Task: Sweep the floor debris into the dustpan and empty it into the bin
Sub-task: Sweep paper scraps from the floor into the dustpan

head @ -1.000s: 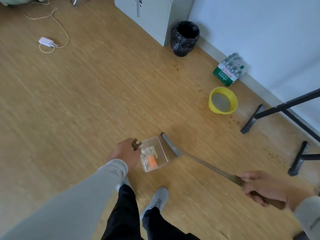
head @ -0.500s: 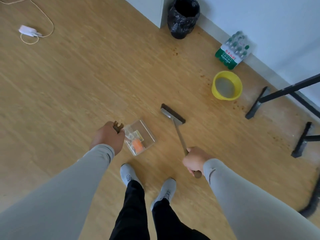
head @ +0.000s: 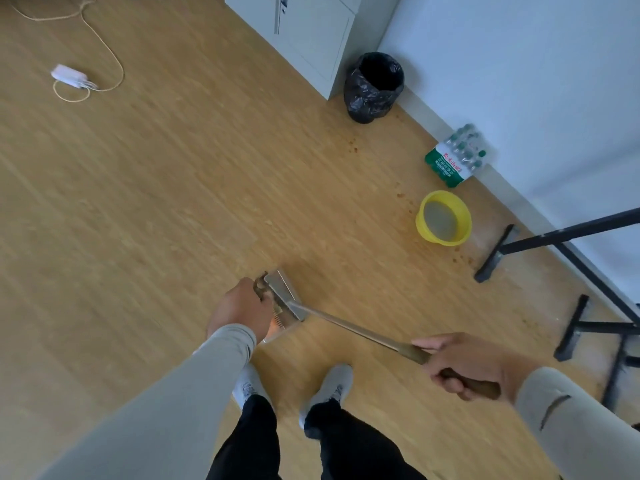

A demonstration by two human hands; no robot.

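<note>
L hand [head: 239,311] fingers curled round dustpan [head: 282,308] handle, pan held tilted just above the floor [head: 173,202], in front of the shoes [head: 327,389]; orange scrap [head: 276,320] shows inside. R hand [head: 464,362] fingers wrapped round brush [head: 349,325] handle at its dark end; shaft runs up-left w/ brush head lying across the pan mouth. Bin [head: 375,86], black-lined, stands well apart by the cabinet [head: 304,29] & wall. Yellow bowl [head: 445,218], bottle pack [head: 457,161] near the wall; charger [head: 69,76] w/ cord far left.

Yellow basin [head: 443,218] near bottle pack [head: 454,160], cabinet [head: 304,32].
</note>
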